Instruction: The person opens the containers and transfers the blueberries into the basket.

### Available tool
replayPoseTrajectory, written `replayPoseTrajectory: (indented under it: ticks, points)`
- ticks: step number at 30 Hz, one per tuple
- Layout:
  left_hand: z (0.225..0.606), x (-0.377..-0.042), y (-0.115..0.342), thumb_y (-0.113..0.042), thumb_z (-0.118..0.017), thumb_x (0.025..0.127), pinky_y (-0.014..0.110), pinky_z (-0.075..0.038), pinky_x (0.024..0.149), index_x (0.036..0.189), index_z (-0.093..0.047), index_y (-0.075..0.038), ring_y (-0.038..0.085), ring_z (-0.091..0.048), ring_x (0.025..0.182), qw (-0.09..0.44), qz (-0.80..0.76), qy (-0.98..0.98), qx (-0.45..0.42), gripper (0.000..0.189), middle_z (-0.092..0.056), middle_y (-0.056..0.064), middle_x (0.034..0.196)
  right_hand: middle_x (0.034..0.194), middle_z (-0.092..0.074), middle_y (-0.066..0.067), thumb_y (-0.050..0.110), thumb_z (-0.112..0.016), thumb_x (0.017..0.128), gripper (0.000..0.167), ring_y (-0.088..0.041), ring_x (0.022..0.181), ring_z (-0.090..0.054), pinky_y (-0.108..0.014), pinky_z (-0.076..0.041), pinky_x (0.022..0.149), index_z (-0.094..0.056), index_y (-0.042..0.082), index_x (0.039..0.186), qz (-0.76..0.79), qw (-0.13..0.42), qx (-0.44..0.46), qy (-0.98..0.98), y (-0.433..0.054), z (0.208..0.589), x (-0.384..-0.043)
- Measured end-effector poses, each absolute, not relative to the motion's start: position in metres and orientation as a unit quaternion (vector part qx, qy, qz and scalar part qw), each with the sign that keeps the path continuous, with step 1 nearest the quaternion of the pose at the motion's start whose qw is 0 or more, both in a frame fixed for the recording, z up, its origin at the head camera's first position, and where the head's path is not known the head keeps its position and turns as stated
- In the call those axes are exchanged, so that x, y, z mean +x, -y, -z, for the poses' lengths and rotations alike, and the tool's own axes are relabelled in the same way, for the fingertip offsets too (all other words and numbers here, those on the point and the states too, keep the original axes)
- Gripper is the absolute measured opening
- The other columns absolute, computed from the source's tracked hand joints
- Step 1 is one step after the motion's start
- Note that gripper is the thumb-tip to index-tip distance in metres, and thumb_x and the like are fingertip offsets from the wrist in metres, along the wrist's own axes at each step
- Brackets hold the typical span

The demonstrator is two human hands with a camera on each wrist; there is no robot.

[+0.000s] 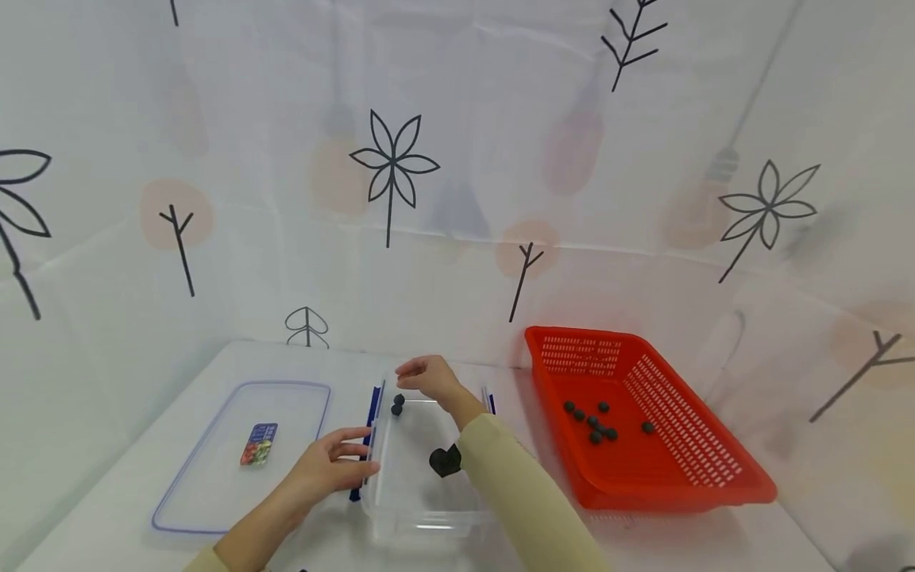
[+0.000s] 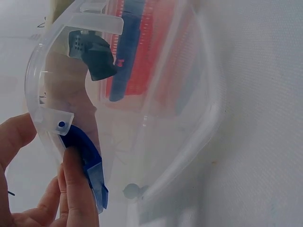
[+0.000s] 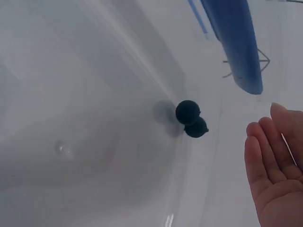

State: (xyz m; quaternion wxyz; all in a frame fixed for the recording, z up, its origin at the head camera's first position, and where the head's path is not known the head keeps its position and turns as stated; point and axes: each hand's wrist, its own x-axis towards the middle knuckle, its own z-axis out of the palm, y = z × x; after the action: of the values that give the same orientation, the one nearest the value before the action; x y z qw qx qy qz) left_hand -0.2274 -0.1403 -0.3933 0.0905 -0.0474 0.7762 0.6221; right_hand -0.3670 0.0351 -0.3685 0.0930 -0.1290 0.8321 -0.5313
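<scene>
A clear plastic box (image 1: 415, 492) with blue side latches stands in front of me. My left hand (image 1: 336, 469) holds its left side, thumb at the rim and fingers against the blue latch (image 2: 85, 156). Two small dark balls (image 3: 188, 112) lie touching each other in the box's far left corner. Above that far end hangs my right hand (image 1: 432, 377), palm visible and fingers slightly bent, with nothing in it. The right hand (image 3: 279, 175) is apart from the balls in the right wrist view.
A red perforated basket (image 1: 679, 469) at the right holds several more dark balls (image 1: 593, 421). The clear lid (image 1: 207, 477), blue-edged with a colourful label (image 1: 259, 445), lies flat at the left. A patterned white sheet (image 1: 457, 278) hangs behind the table. A dark device (image 1: 445, 461) shows by the right cuff.
</scene>
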Motion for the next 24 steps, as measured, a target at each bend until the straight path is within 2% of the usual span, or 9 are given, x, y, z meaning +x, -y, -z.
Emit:
replayPoseTrajectory:
  ticks: [5, 13, 18, 21, 24]
  points:
    - [0.393, -0.226, 0.14, -0.018, -0.079, 0.075, 0.039, -0.054, 0.076, 0.13, -0.05, -0.004, 0.022, -0.06, 0.091, 0.092, -0.629, -0.77, -0.042, 0.064, -0.06, 0.013, 0.11, 0.099, -0.066, -0.009, -0.004, -0.065, 0.082, 0.027, -0.02, 0.092, -0.061, -0.035, -0.05, 0.085, -0.065, -0.002, 0.109, 0.466, 0.101, -0.14, -0.868, -0.036, 0.381, -0.371]
    - [0.393, -0.226, 0.14, -0.021, -0.079, 0.075, 0.039, -0.055, 0.075, 0.13, -0.05, -0.004, 0.022, -0.059, 0.091, 0.09, -0.625, -0.774, -0.04, 0.065, -0.06, 0.012, 0.109, 0.116, -0.061, -0.01, -0.013, -0.059, 0.081, 0.039, -0.026, 0.112, -0.054, -0.04, -0.047, 0.091, -0.064, 0.004, 0.115, 0.388, 0.136, -0.171, -0.895, -0.036, 0.391, -0.371]
    - [0.393, -0.227, 0.14, -0.021, -0.079, 0.074, 0.039, -0.055, 0.075, 0.13, -0.05, -0.004, 0.022, -0.059, 0.09, 0.089, -0.627, -0.773, -0.044, 0.065, -0.06, 0.012, 0.109, 0.107, -0.063, -0.009, -0.016, -0.058, 0.078, 0.04, -0.024, 0.102, -0.056, -0.037, -0.048, 0.088, -0.066, 0.002, 0.112, 0.352, 0.123, -0.185, -0.909, -0.036, 0.391, -0.372]
    - [0.393, -0.226, 0.14, -0.019, -0.079, 0.074, 0.039, -0.055, 0.075, 0.13, -0.05, -0.004, 0.021, -0.06, 0.089, 0.089, -0.628, -0.772, -0.045, 0.064, -0.06, 0.012, 0.108, 0.097, -0.062, -0.007, -0.013, -0.06, 0.078, 0.036, -0.021, 0.092, -0.055, -0.035, -0.049, 0.084, -0.068, 0.003, 0.109, 0.323, 0.122, -0.186, -0.92, -0.036, 0.392, -0.372]
    - [0.393, -0.226, 0.14, -0.018, -0.079, 0.074, 0.038, -0.055, 0.075, 0.13, -0.05, -0.004, 0.021, -0.06, 0.09, 0.088, -0.63, -0.77, -0.046, 0.064, -0.06, 0.012, 0.109, 0.095, -0.061, -0.005, -0.009, -0.065, 0.079, 0.031, -0.02, 0.09, -0.055, -0.034, -0.049, 0.081, -0.07, 0.006, 0.105, 0.295, 0.131, -0.183, -0.928, -0.035, 0.393, -0.372]
